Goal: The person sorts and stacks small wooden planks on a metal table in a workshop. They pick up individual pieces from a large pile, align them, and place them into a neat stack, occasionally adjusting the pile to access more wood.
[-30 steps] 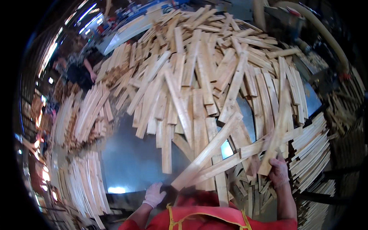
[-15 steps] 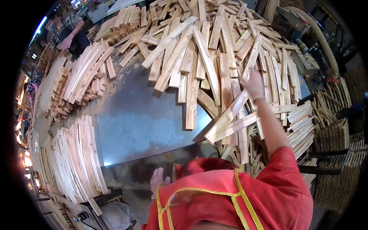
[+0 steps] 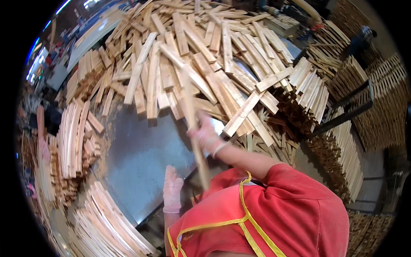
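My right hand (image 3: 206,135), in a pale glove, is closed around a narrow wooden slat (image 3: 189,100). That slat stands steeply across the view, blurred by motion, its lower end close to my red clothing. Left of it, my left hand (image 3: 172,185), gloved as well, is raised over the table's near edge with its fingers stretched up and nothing in them. Beyond both hands, a loose heap of wooden slats (image 3: 169,77) spreads over the bluish metal table (image 3: 141,158), the slats lying crosswise on one another.
Neat stacks of slats stand at the left (image 3: 70,137) and near left (image 3: 107,218). On the right are more stacked slats (image 3: 310,88), a dark metal bar frame (image 3: 342,113) and tall stacks (image 3: 383,98). Another person's arm (image 3: 41,128) shows at the far left.
My right hand has come back from the heap toward me and leftward, bringing a slat with it. My left hand has risen over the table edge. The whole view has turned to the right.
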Motion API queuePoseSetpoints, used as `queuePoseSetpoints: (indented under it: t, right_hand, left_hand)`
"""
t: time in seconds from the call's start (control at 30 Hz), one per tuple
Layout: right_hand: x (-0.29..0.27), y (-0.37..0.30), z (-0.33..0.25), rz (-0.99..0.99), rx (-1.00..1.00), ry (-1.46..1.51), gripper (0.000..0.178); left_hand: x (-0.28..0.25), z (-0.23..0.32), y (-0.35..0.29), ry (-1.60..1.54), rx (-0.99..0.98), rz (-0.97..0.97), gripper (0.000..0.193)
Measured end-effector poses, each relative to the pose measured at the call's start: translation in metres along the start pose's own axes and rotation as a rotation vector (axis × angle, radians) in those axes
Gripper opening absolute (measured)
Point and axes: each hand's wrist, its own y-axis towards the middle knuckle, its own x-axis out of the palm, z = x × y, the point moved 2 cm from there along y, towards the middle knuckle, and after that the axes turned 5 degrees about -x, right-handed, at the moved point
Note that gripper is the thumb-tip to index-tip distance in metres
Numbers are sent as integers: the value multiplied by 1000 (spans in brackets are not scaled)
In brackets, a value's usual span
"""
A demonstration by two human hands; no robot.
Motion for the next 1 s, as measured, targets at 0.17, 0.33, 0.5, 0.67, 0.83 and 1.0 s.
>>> queuePoseSetpoints:
  t: [0.17,0.33,0.5,0.67,0.83,1.0]
  right_hand:
    - [-14,-25,-13,-261,22,-146,91]
    - [-253,132,72,743,-183,-287,71]
    - [-388,204,124,855,544,-701,84]
    - [-414,215,167,814,516,-485,90]
    - [-351,145,145,684,184,173,83]
    - [-258,115,116,459,219,-670,107]
  left_hand:
    - [61,9,48,-197,-218,-234,62]
    - [56,-16,34,-226,-213,146,36]
    - [43,-26,35,26,-255,495,34]
    - [38,-22,34,-9,-139,599,32]
    - [-4,-14,24,54,-112,744,33]
    - [-26,14,41,141,-105,855,50]
